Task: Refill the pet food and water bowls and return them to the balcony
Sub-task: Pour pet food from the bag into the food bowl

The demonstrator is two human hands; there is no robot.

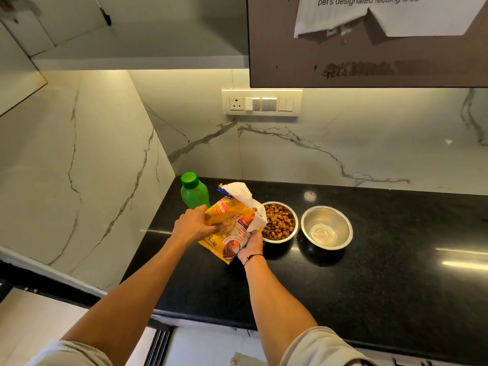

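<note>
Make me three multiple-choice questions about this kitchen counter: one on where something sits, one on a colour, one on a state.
1. Where is the bottle?
A. left of the food bag
B. right of the empty steel bowl
C. inside the kibble bowl

2. What colour is the bottle?
A. blue
B. green
C. red

3. What state is the food bag in?
A. lying sealed
B. open, held by the left hand and right hand
C. hanging up

Answers: 1 A, it stands in the counter's left corner; 2 B, body and cap are green; 3 B, its torn top gapes beside the kibble.
</note>
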